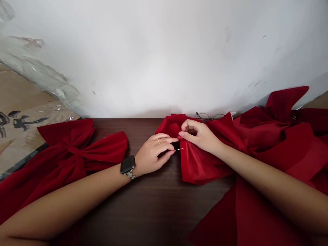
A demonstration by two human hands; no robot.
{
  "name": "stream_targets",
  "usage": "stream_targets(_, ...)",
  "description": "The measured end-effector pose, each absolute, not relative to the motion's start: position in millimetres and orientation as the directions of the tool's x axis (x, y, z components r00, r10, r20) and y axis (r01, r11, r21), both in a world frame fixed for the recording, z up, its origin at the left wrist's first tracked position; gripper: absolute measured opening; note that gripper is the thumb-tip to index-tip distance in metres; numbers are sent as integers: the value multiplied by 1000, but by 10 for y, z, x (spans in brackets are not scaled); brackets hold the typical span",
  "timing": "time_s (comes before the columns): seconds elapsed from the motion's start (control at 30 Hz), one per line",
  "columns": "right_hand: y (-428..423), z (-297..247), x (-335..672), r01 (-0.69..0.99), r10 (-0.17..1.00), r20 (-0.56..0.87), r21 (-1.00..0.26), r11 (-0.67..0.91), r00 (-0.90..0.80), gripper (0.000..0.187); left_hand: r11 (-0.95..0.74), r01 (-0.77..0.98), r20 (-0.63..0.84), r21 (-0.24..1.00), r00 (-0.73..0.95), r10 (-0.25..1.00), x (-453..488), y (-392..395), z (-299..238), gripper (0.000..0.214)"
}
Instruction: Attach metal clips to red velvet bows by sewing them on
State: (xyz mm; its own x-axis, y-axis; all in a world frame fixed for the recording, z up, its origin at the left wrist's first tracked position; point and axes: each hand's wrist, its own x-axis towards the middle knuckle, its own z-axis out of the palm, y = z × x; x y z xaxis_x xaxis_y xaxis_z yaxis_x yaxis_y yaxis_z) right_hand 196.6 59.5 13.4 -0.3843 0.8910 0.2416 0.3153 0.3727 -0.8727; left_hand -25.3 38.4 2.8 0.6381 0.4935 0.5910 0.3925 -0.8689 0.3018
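Observation:
A gathered piece of red fabric (197, 164) lies on the dark wooden table (143, 205) near the wall. My right hand (201, 136) pinches the pleated middle of this fabric, fingers closed on it. My left hand (153, 153), with a ring and a black wristwatch (127, 165), pinches a thin needle (179, 149) whose tip points into the fabric's edge. The two hands almost touch at the fingertips.
A finished red bow (77, 150) lies at the left of the table. More red fabric (282, 136) is piled at the right. Eyeglasses (208, 117) rest against the white wall (164, 58). Clear plastic wrap (38, 75) and cardboard (23, 119) stand at far left.

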Motion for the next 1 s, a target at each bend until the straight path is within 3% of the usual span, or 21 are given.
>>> stream_targets(0.2, 549, 423, 2049, 575, 868, 164, -689, 441, -469, 24, -893, 407, 528, 193, 724, 444, -240, 357, 25, 15)
stream_targets(0.3, 492, 514, 2058, 621, 845, 170, -607, 495, -507, 16, -896, 416, 507, 158, 744, 435, -231, 349, 29, 16)
stream_targets(0.53, 444, 567, 2028, 646, 810, 376, -490, 586, -449, 15, -911, 362, 574, 197, 711, 406, -243, 376, 25, 14)
stream_targets(0.83, 370, 572, 1956, 544, 876, 276, -698, 465, -395, 17, -930, 318, 660, 185, 661, 357, -251, 333, 18, 11)
stream_targets(1.0, 353, 576, 1943, 618, 828, 319, -554, 558, -461, 14, -900, 378, 640, 219, 640, 425, -238, 335, 16, 11)
